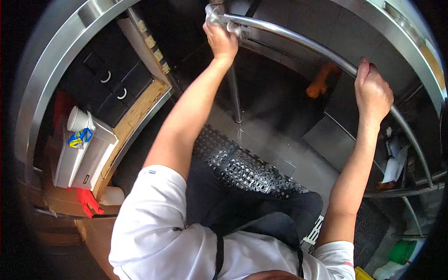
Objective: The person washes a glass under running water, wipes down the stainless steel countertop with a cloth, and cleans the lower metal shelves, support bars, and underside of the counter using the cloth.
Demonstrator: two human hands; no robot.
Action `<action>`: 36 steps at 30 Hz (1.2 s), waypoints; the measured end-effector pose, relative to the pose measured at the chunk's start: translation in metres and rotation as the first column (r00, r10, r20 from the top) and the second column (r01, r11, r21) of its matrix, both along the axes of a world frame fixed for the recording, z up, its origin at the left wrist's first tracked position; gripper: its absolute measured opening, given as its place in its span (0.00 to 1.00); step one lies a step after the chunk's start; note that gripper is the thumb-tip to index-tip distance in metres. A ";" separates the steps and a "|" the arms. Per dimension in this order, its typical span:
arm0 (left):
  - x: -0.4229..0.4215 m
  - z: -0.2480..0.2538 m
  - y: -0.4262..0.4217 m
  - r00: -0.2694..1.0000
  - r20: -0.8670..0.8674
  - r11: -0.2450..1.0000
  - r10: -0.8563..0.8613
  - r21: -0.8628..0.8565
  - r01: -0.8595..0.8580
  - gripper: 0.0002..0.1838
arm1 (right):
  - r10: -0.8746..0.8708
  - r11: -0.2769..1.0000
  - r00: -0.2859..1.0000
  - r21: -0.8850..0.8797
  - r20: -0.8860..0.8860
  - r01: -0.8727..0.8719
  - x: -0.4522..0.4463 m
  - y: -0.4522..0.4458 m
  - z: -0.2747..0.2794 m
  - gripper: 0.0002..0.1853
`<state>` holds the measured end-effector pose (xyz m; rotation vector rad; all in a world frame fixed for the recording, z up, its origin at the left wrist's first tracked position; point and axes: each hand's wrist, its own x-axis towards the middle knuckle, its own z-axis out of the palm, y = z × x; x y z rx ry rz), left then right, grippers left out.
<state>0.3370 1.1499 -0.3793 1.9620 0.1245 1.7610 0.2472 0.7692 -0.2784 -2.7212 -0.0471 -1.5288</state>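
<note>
A metal tube (pixel 298 41) curves across the upper right of the head view and meets an upright leg (pixel 234 93) near the top. My left hand (pixel 221 39) is closed around a whitish, blurred cloth (pixel 218 17), which it presses against that joint. Further along the same tube, my right hand (pixel 373 91) is wrapped around the bar. Both arms are stretched out in front of me. The palms and most fingertips are hidden.
Below lies a perforated black mat (pixel 247 170) on the grey floor. Black drawers (pixel 105 79) and a white box (pixel 88 158) stand at left, near a red glove (pixel 87 201). An orange object (pixel 323 81) lies under the tube; a green item (pixel 402 252) sits lower right.
</note>
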 end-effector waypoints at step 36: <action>-0.023 -0.353 -0.031 0.857 -0.439 0.712 -0.271 -0.690 -0.128 0.25 | 0.065 0.948 0.945 -0.315 0.319 0.041 0.025 -0.001 -0.006 0.34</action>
